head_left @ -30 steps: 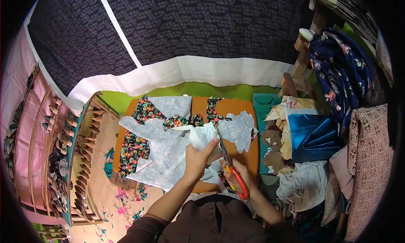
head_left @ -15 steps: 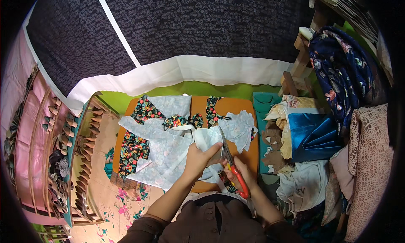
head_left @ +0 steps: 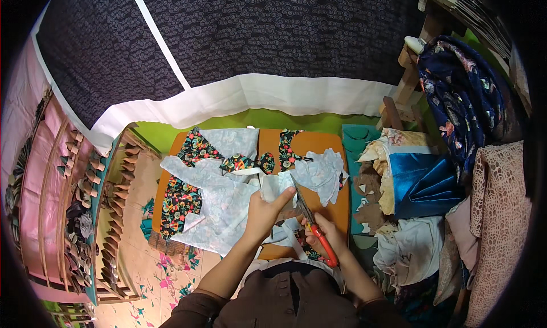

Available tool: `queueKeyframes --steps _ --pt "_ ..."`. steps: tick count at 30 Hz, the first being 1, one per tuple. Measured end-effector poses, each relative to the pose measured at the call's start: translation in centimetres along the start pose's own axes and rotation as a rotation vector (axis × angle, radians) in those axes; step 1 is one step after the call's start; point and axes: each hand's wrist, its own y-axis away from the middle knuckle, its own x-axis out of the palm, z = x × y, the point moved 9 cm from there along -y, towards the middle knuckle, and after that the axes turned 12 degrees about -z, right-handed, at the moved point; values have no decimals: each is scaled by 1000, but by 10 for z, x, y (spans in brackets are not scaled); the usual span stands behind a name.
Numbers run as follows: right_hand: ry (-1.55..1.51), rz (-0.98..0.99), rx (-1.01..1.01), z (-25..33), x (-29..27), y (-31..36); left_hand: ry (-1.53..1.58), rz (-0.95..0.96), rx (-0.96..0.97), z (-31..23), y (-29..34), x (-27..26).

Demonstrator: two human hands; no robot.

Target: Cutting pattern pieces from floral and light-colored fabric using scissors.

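My left hand (head_left: 263, 213) pinches the edge of a pale cloth piece (head_left: 271, 184) between thumb and fingers. My right hand (head_left: 329, 232) is wrapped round red-handled scissors (head_left: 322, 241), whose dark blades point up and away along the right side of that cloth. Under both hands, a larger spread of fabric (head_left: 222, 194) lies pale side up, with black floral print showing at its folded edges. Just right of the blades rests a loose, ragged-edged pale piece (head_left: 320, 177). Black floral scraps (head_left: 288, 148) lie beyond the hands. All of this is on an orange-brown table (head_left: 269, 140).
Left of the table stands a wooden rack (head_left: 117, 214) with rows of pointed pegs. Small coloured scraps (head_left: 166, 283) litter the floor. On the right are a shiny blue cloth (head_left: 424, 183), piled pale fabrics (head_left: 411, 248) and a navy floral cloth (head_left: 461, 100). A dark patterned curtain (head_left: 273, 32) hangs behind.
The scissors have shifted slightly left and toward me, and their handles look closer together. My left hand has moved a little left, with the pinched cloth.
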Motion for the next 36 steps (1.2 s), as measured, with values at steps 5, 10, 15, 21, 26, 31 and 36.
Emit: queueKeyframes --steps 5,10,15,21,26,31,36 --pt "29 16 -62 4 -2 0 -211 124 43 12 -7 -2" --pt "11 22 34 -8 -3 2 -210 125 5 7 -5 -2" --pt "-75 127 83 -13 3 4 -233 187 15 4 -8 -5" --pt "-139 113 142 -12 6 5 -411 244 3 0 -2 0" --pt "-110 89 177 -11 3 7 -337 261 -54 8 -5 -4" --pt "-48 74 186 -19 -3 6 -269 191 42 8 -8 -6" --pt "-16 61 106 -16 -3 6 -230 164 -14 19 -11 -10"
